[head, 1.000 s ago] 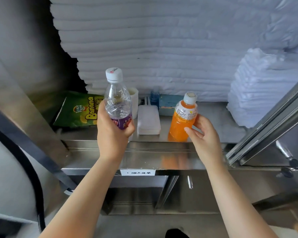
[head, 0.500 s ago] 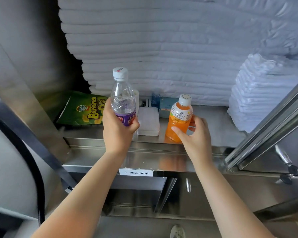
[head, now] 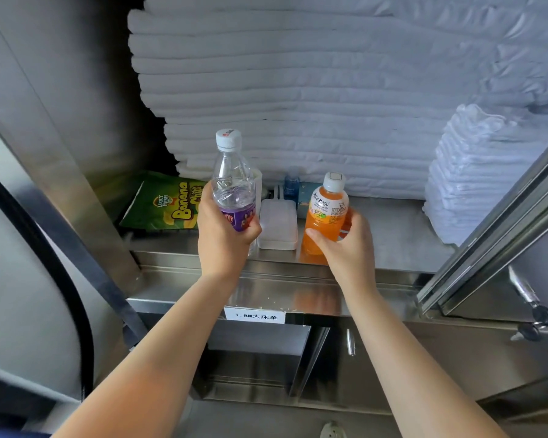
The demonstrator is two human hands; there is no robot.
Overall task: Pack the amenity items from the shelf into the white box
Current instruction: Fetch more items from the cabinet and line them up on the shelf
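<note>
Shelf [head: 393, 235] bears case [head: 278, 226] between water bottle [head: 231, 184], juice bottle [head: 326, 216]

Soft, cool, even light fills the frame. It is brightest on the stack of white linen [head: 298, 90] at upper centre, which takes a bluish cast toward the upper right. A deep black shadow sits in the gap at left centre beside the stack and dims the upper part of the chips bag [head: 168, 207]. The steel shelf [head: 393, 235] has a dull sheen and carries an orange reflection under the orange drink bottle [head: 326, 216]. Small highlights glint on the clear water bottle [head: 231, 178]. Print at the centre is sharp and legible. Wide-angle distortion slants the metal post [head: 60, 184] at the left edge and the door rail [head: 503, 222] at the right. The black cable [head: 67, 279] at lower left looks soft.
</note>
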